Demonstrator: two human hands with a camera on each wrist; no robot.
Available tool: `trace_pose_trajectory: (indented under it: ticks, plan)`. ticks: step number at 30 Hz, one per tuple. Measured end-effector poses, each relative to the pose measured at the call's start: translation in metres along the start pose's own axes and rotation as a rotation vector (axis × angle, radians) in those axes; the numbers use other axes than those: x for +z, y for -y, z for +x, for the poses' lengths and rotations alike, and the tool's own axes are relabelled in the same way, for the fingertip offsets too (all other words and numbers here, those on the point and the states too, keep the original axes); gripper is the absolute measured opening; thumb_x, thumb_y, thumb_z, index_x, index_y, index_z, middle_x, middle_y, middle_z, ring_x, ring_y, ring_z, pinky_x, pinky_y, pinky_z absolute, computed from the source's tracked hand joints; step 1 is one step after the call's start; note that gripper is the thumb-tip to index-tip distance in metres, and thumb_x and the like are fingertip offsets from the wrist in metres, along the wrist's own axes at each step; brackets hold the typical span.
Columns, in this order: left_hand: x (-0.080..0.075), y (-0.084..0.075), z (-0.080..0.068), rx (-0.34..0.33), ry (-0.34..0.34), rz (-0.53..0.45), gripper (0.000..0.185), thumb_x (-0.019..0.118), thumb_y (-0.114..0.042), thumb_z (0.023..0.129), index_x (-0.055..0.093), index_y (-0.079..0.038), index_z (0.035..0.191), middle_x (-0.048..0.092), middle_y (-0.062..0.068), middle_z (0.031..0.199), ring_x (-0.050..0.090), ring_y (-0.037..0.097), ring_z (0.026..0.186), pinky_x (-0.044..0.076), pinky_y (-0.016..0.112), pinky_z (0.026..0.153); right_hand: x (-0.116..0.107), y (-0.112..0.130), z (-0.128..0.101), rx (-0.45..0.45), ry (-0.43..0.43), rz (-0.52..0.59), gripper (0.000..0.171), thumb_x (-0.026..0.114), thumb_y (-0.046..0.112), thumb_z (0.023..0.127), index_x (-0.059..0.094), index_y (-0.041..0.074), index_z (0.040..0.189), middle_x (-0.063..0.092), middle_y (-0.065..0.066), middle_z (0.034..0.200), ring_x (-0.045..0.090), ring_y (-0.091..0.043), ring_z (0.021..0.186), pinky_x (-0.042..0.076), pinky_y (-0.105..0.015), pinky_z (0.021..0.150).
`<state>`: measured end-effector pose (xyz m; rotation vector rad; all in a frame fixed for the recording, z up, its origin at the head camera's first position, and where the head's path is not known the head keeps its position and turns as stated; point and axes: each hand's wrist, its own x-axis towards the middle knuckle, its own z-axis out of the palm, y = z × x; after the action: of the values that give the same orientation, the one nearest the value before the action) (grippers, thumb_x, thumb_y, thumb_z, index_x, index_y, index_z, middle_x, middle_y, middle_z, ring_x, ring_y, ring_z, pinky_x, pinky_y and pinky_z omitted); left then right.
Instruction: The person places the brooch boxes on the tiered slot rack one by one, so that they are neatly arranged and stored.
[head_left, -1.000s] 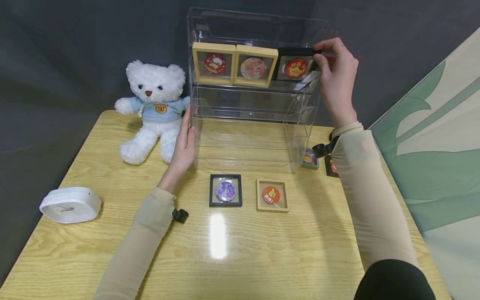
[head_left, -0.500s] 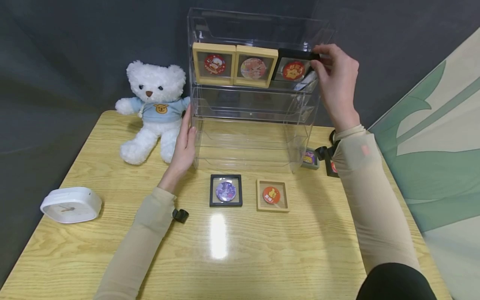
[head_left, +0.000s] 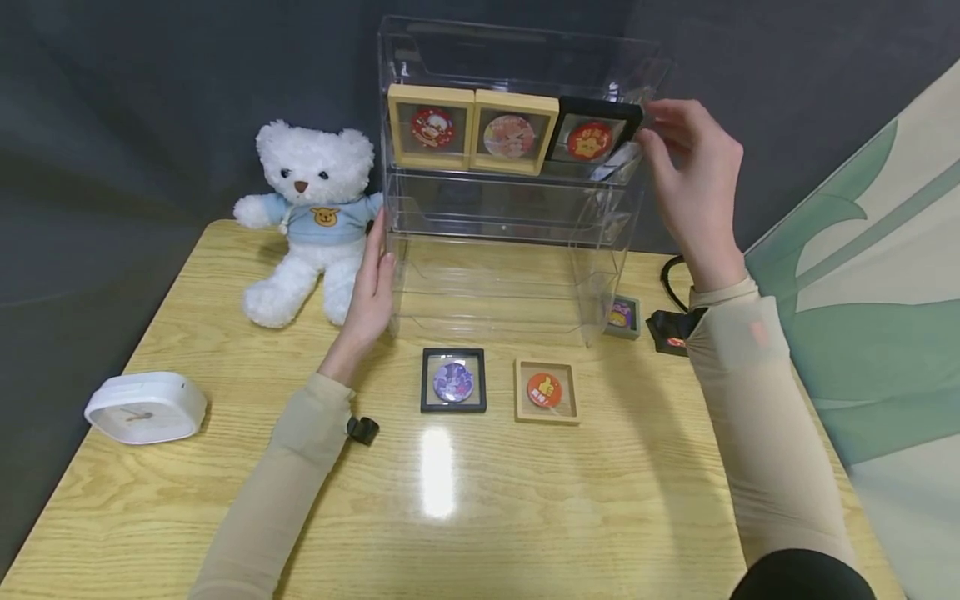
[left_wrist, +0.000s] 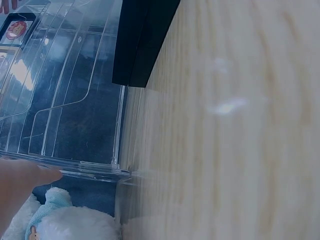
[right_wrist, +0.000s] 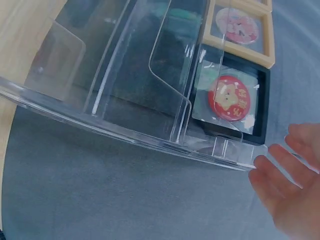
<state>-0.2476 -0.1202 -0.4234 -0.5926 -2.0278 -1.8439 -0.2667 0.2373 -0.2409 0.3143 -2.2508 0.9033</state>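
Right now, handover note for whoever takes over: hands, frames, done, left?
Left hand: open, flat against the left wall of the clear acrylic display shelf.
Right hand: open, beside the black square frame with the red badge; contact unclear.
Done: top tier holds two wooden square frames and that black frame, which sits askew.
Left: black square frame with the purple badge and wooden square frame with the orange thumbs-up badge lie on the wooden table; a grey frame lies right of the shelf. Lower tiers hold nothing.

Head view: looks forward and down over the desk (head_left: 525, 500) at the clear rack (head_left: 510, 200).
Left wrist: close at the rack's base.
Right wrist: close at its top shelf.
Shared: the rack.
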Motion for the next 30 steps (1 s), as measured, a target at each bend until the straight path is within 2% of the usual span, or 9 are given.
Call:
trace_pose_trajectory:
  ticks: [6, 9, 14, 21, 26, 30]
  plan:
    - [0.001, -0.002, 0.0, -0.002, 0.008, 0.005, 0.058, 0.028, -0.004, 0.116, 0.011, -0.001, 0.171, 0.013, 0.015, 0.178, 0.011, 0.022, 0.163, 0.012, 0.031, 0.132, -0.017, -0.005, -0.039, 0.093, 0.075, 0.062, 0.03, 0.065, 0.025, 0.109, 0.073, 0.01, 0.134, 0.073, -0.005, 0.131, 0.067, -0.004, 0.115, 0.055, -0.021, 0.1]
    - [0.001, -0.003, 0.0, 0.001, 0.009, 0.009, 0.058, 0.028, -0.003, 0.116, 0.011, 0.0, 0.171, 0.013, 0.016, 0.178, 0.011, 0.022, 0.163, 0.012, 0.031, 0.132, -0.023, -0.011, -0.06, 0.151, 0.135, 0.097, 0.032, 0.065, 0.026, 0.109, 0.072, 0.011, 0.136, 0.072, -0.004, 0.132, 0.065, -0.003, 0.115, 0.053, -0.019, 0.096]
    - [0.0, -0.002, 0.0, 0.001, 0.006, 0.009, 0.059, 0.029, -0.002, 0.115, 0.011, -0.001, 0.171, 0.014, 0.014, 0.178, 0.012, 0.022, 0.163, 0.012, 0.031, 0.132, -0.027, -0.026, -0.095, 0.196, 0.205, 0.199, 0.033, 0.064, 0.022, 0.11, 0.07, 0.007, 0.138, 0.07, -0.002, 0.132, 0.064, -0.005, 0.116, 0.05, -0.018, 0.088]
    - [0.0, -0.002, -0.001, -0.01, 0.005, 0.011, 0.059, 0.028, -0.003, 0.116, 0.011, -0.003, 0.172, 0.013, 0.013, 0.178, 0.011, 0.022, 0.163, 0.012, 0.031, 0.132, -0.027, -0.042, -0.137, 0.222, 0.269, 0.264, 0.032, 0.063, 0.014, 0.11, 0.067, 0.001, 0.138, 0.069, -0.006, 0.132, 0.064, -0.004, 0.117, 0.052, -0.015, 0.096]
    - [-0.001, -0.003, 0.0, -0.003, 0.004, 0.005, 0.059, 0.029, -0.001, 0.115, 0.011, -0.002, 0.171, 0.012, 0.013, 0.178, 0.011, 0.022, 0.163, 0.012, 0.031, 0.132, -0.025, -0.051, -0.165, 0.203, 0.319, 0.304, 0.03, 0.06, 0.006, 0.11, 0.067, -0.002, 0.137, 0.068, -0.013, 0.134, 0.065, -0.008, 0.116, 0.052, -0.014, 0.092]
    - [0.0, -0.004, 0.0, 0.003, 0.003, 0.002, 0.059, 0.028, 0.001, 0.115, 0.011, -0.001, 0.171, 0.012, 0.013, 0.178, 0.011, 0.022, 0.163, 0.012, 0.031, 0.132, -0.02, -0.059, -0.185, 0.189, 0.378, 0.38, 0.029, 0.058, -0.003, 0.108, 0.066, -0.005, 0.136, 0.067, -0.016, 0.136, 0.065, -0.01, 0.12, 0.053, -0.016, 0.095]
